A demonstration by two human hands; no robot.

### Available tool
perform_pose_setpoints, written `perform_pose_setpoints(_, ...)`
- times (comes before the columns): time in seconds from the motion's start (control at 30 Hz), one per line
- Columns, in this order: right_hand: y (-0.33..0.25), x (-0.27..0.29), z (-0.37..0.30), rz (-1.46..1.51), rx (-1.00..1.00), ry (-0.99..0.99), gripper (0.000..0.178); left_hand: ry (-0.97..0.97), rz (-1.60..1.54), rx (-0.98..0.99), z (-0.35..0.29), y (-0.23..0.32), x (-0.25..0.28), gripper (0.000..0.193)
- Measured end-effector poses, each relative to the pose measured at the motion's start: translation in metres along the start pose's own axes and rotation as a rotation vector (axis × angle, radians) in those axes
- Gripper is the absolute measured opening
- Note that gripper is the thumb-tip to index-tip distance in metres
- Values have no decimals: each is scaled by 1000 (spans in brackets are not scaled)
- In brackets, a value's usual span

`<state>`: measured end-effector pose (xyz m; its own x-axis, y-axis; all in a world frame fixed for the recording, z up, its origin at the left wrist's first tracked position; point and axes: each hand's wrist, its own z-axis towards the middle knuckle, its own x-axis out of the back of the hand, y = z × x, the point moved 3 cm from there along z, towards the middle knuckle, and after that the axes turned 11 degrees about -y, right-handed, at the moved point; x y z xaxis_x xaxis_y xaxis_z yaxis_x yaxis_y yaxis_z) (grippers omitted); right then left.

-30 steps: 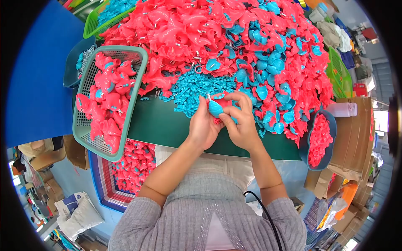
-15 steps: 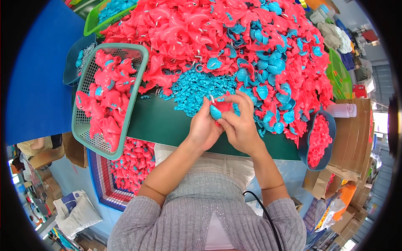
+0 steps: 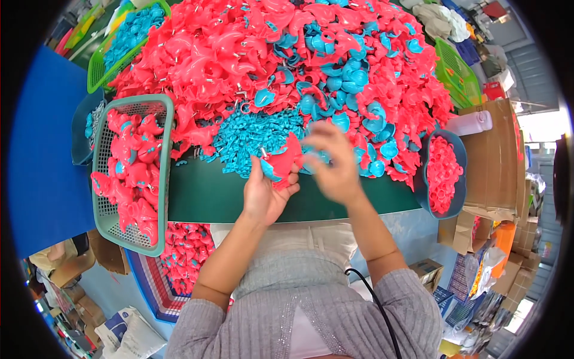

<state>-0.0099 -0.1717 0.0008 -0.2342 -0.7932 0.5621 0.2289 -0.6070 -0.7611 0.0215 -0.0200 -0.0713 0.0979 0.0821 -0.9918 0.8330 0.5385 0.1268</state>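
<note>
My left hand holds a red plastic dolphin-shaped piece with a small blue part on it, just above the green table edge. Blurred with motion, my right hand hovers beside it over the heap; whether it holds anything cannot be made out. Behind both hands rises a big heap of red plastic pieces mixed with blue shell-shaped parts and a patch of small blue bits.
A grey-green mesh basket of assembled red pieces sits at my left. A dark blue bowl of small red parts stands at the right. Green baskets lie at the back corners. A striped basket of red pieces is below the table, cardboard boxes at right.
My two hands were pressed together on one red and blue piece. Now the right hand has come off it and moved right and up, while the left keeps the piece.
</note>
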Motion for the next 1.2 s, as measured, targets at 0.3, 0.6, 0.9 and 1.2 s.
perform_pose_setpoints(0.3,123,142,8,-907,-423,201,27,246,59,38,-7,-1,6,66)
perform_pose_setpoints(0.6,99,128,3,167,-495,502,18,168,75,-49,-6,15,-5,64)
perform_pose_setpoints(0.9,16,-20,-13,1144,-551,208,19,306,389,-429,20,10,-37,40)
perform_pose_setpoints(1.2,-28,6,12,-36,109,-200,68,306,545,-290,1,30,-26,36)
